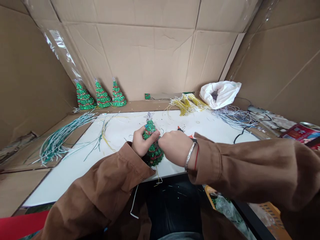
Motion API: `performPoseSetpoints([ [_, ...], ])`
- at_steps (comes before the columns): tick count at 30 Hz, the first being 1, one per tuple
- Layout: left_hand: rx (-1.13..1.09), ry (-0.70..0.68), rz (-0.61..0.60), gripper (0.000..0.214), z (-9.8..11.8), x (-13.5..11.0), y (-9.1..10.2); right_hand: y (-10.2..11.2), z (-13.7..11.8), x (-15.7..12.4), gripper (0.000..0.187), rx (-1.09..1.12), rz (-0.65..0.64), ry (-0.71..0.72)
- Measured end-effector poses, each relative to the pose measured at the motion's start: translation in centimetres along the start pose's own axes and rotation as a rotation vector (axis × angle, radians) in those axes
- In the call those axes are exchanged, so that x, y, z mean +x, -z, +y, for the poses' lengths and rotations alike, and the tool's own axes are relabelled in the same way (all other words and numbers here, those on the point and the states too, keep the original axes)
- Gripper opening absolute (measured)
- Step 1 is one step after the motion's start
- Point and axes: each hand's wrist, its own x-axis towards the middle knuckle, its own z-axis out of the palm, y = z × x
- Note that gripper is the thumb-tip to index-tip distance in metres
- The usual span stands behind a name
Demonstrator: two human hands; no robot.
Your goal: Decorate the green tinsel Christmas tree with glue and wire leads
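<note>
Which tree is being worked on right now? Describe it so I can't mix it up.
On the white board, at its near edge, both hands grip one green tree: left hand, right hand. Unlike the three trees by the cardboard wall, it has a clear star.

I can read no text, number or brand anywhere in my view. The only print I spot is on a red packet [301,132] past the counter's right edge, beside a can [310,126]; it carries pale marks, but they are too small and blurred for me to make out a single letter. The cardboard walls [150,50] show only creases and tape. The small trees [101,95] by the counter's far left corner and the white bag [220,93] at the far edge bear no lettering I can see.
</note>
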Motion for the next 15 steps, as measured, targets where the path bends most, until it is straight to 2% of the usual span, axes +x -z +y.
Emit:
performPoseSetpoints([
  [2,-0.063,-0.018,-0.093,0.044,-0.3,0.1,0.3,-0.1,1.3,0.1,0.025,-0.001,0.034,0.059],
  [6,-0.218,-0.051,-0.292,0.047,-0.5,0.4,0.8,-0.9,3.1,0.3,0.033,0.022,0.061,0.159],
  [12,-0.222,-0.073,-0.298,0.046,-0.5,0.4,0.8,-1.3,3.6,0.4,0.034,0.025,0.081,0.191],
  [15,-0.166,-0.044,-0.224,0.045,-0.2,0.3,0.4,-1.2,2.7,0.0,0.035,0.023,0.061,0.103],
])
